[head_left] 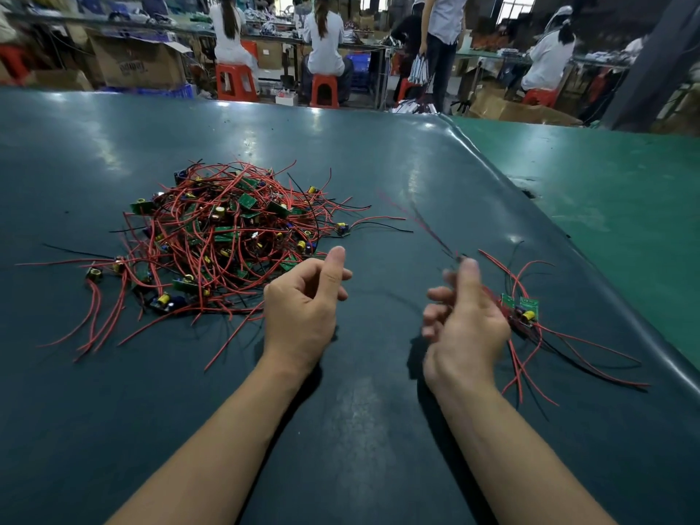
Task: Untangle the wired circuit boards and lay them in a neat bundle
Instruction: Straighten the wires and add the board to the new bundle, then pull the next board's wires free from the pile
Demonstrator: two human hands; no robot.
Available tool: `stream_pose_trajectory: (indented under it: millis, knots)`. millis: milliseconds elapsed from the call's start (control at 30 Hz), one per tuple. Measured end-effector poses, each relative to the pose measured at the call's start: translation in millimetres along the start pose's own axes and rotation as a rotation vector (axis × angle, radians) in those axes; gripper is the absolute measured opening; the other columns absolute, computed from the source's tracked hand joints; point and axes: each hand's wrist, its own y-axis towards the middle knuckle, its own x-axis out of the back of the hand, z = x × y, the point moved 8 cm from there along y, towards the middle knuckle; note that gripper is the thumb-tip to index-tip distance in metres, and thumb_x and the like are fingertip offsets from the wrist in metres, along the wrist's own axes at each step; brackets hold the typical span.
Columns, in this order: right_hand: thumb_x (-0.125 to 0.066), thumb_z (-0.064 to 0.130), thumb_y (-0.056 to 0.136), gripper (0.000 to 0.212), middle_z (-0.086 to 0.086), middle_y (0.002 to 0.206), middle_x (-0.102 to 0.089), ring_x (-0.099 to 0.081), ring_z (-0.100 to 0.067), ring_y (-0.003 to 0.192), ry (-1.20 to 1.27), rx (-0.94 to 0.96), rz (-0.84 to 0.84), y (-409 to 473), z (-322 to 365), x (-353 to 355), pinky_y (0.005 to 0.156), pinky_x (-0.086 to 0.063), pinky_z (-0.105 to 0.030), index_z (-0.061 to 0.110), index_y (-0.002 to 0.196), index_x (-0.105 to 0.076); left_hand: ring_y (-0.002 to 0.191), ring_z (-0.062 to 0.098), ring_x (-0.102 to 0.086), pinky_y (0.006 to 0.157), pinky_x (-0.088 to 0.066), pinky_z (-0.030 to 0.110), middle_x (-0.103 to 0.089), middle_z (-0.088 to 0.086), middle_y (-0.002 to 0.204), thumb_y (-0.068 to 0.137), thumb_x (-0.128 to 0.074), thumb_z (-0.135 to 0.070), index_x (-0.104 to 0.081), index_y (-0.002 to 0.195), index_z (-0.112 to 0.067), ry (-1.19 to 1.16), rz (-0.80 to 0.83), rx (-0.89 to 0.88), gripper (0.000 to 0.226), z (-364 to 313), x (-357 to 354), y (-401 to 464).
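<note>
Sorting wired boards on the dark mat

My left hand (303,297) hovers loosely curled, holding nothing, with the tangled pile (223,229) at its 10 o'clock. My right hand (460,316) is blurred and pinches thin wires (424,225); the small bundle (524,312) lies at its 3 o'clock.

Foreground, lower frame: a large worktable (360,153) under a dark teal glossy mat showing pale glare from overhead lighting. At right, a brighter green mat (606,191) adjoins it along a raised seam. Upper frame: long benches crowded with goods, with people seated on red plastic stools (235,82); one person stands at upper centre-right. Cardboard boxes (136,62) sit on the floor at upper left, a blue crate (359,64) at upper centre. Daylight enters through windows (517,7) at upper right.
</note>
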Motion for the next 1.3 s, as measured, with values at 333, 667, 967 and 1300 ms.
stream_pose_trajectory:
  millis: [333,667,967,1300]
  knots:
    - [-0.051,0.024,0.098,0.01,-0.007,0.115,-0.064,-0.068,-0.02,0.053,0.091,-0.123,-0.13,1,-3,21,0.04,-0.044,-0.02,0.016,0.104,-0.052,0.098,0.032,-0.052,0.088,-0.04,0.04,-0.064,0.008,0.098,0.086,-0.068,-0.021,-0.071,0.097,-0.013,0.737,-0.16,-0.259,0.014,-15,23,4]
    - [-0.052,0.003,0.095,0.016,-0.006,0.104,-0.058,-0.061,-0.011,0.047,-0.13,-0.063,0.033,6,-8,2,0.033,-0.037,-0.019,0.018,0.096,-0.059,0.103,0.034,-0.055,0.088,-0.038,0.043,-0.069,0.008,0.105,0.09,-0.063,-0.029,-0.065,0.115,-0.015,0.941,-0.043,-0.027,0.028,9,31,15]
    - [-0.059,0.013,0.095,0.016,0.006,0.077,-0.067,-0.065,-0.014,0.06,-0.623,0.291,0.507,-22,-8,-37,0.049,-0.051,-0.031,0.029,0.094,-0.063,0.076,0.022,-0.065,0.074,-0.051,0.04,-0.073,0.002,0.088,0.089,-0.071,-0.016,-0.073,0.093,-0.011,0.608,-0.22,-0.534,0.006,-46,27,-6]
    - [-0.06,-0.008,0.087,0.029,0.013,0.077,-0.07,-0.064,-0.002,0.069,-0.696,0.453,0.649,-29,-5,-50,0.065,-0.05,-0.017,0.018,0.091,-0.072,0.093,0.022,-0.067,0.082,-0.053,0.038,-0.072,0.006,0.103,0.087,-0.072,-0.01,-0.074,0.099,-0.004,0.293,0.199,-0.8,0.014,-61,-22,-41]
